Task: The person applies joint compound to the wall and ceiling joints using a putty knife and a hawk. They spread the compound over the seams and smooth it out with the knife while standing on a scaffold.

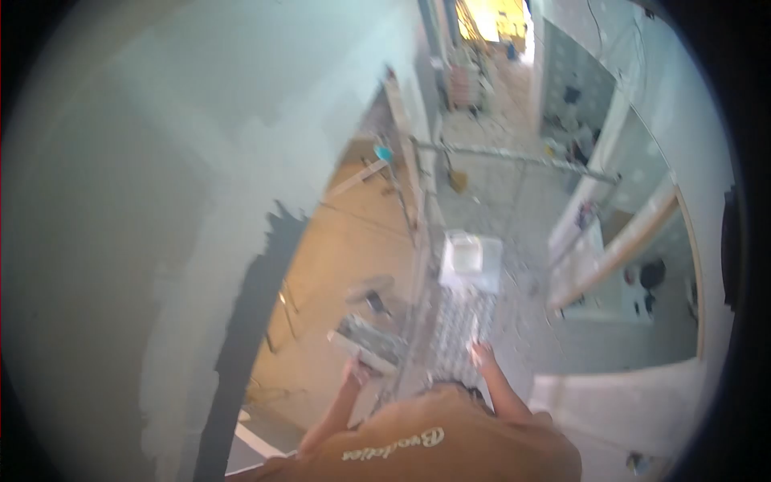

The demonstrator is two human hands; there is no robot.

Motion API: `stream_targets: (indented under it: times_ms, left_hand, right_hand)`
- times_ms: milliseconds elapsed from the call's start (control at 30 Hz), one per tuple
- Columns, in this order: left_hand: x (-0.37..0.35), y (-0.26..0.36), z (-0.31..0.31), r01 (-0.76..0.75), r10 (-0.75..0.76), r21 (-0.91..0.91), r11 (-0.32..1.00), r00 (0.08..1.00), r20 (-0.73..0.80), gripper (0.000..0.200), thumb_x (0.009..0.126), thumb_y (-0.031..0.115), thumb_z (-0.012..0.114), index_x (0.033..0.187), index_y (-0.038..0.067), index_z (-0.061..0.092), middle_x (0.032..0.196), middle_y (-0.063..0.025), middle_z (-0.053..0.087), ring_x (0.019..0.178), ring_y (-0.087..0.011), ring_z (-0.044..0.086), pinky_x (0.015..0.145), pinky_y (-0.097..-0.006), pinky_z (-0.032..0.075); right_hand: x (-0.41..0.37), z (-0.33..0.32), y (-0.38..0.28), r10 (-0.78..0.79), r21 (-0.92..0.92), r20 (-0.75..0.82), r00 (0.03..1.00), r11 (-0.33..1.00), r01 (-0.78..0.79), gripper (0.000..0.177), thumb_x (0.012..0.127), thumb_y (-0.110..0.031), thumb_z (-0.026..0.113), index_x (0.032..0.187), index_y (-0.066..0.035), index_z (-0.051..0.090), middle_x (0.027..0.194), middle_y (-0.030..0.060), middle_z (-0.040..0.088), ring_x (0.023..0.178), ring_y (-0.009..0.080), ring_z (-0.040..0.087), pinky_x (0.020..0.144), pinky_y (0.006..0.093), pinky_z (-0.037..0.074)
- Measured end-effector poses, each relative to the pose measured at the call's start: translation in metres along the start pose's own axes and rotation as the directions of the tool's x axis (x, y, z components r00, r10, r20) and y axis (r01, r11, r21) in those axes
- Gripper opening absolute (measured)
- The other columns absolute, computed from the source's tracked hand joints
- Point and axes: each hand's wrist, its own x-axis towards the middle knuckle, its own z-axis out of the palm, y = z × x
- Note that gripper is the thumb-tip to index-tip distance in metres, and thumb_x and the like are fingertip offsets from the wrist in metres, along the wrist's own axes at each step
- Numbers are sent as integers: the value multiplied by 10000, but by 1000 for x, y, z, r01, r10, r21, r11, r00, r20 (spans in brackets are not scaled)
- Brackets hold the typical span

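My left hand (358, 372) is closed around the near side of a long mud pan (371, 342), which is tilted and has grey-white compound smeared inside. Lower right of it, my right hand (482, 353) is closed on a thin pale tool (475, 329) pointing away from me; blur hides its exact kind. Neither hand touches the wall (209, 145) on my left, where whitish compound is spread in broad patches. A dark grey strip (241, 337) with a ragged edge runs along that wall's border.
Beneath my hands is a bumpy, grid-like platform (462, 321). A white square container (468, 259) stands beyond it. A metal bar (522, 154) crosses ahead. Framed wall openings (622, 249) lie to the right, with tools on the floor. A corridor (506, 88) leads to a bright opening.
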Motion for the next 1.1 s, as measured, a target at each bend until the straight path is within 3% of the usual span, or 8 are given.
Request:
stream_targets:
  times_ms: [33,67,100,167,633,733,800,1100]
  left_hand:
    - [6,2,4,-4,3,54,999,1000,19,542,1016,320,559,1430,11,394,1445,-151,484,1332,-336,461,1143,-521,359]
    - [13,3,8,-19,17,39,999,998,52,565,1018,337,551,1445,10,379,1460,-156,472,1351,-336,442,1148,-522,351]
    - [28,1,3,-22,19,53,998,998,59,559,1021,328,550,1447,9,379,1456,-158,476,1354,-339,440,1149,-533,347]
    - [38,2,14,-18,23,-36,999,990,139,551,1018,320,559,1444,27,369,1470,-160,456,1366,-341,426,1177,-537,304]
    - [123,28,80,56,-49,-22,998,972,229,530,1032,249,542,1480,48,343,1478,-140,439,1370,-325,419,1197,-516,290]
    - [141,22,80,65,-56,-33,997,973,222,537,1036,259,526,1491,49,333,1494,-143,427,1387,-328,403,1195,-525,288]
    - [159,24,81,99,-92,-30,995,980,176,511,1047,281,492,1480,49,351,1481,-146,446,1384,-336,411,1185,-552,296]
    - [226,-29,67,181,-152,-187,966,976,156,501,1046,279,487,1479,63,356,1489,-137,450,1375,-335,426,1181,-536,305]
  right_hand:
    - [-8,-8,-9,-73,-162,65,995,983,82,171,932,-199,582,913,-44,653,720,80,599,671,207,600,625,392,489]
    - [-2,-24,15,-425,-459,167,889,765,452,147,921,-162,603,980,-32,640,728,76,596,672,200,601,632,394,496]
    - [12,-40,39,-519,-389,150,842,752,533,192,887,-246,661,952,-74,609,716,42,558,628,177,585,482,352,488]
    - [-10,-37,-6,167,63,-140,976,985,-160,190,886,-232,654,936,-57,602,687,53,557,570,190,578,459,350,475]
    - [-18,-105,-18,163,32,-259,952,987,-160,289,823,-156,703,1052,-38,573,637,41,532,479,183,544,428,350,446]
    - [8,-120,-8,433,162,-153,888,898,-410,206,825,-200,689,941,-44,620,619,48,523,461,199,550,417,366,444]
    - [7,-81,-34,149,-460,-241,959,852,-248,343,780,-236,693,1068,-54,657,743,134,619,635,296,640,561,419,511]
    - [118,-60,-92,-15,-871,-5,1000,491,3,471,726,-221,625,1168,-59,639,1076,287,642,1002,459,612,860,503,502]
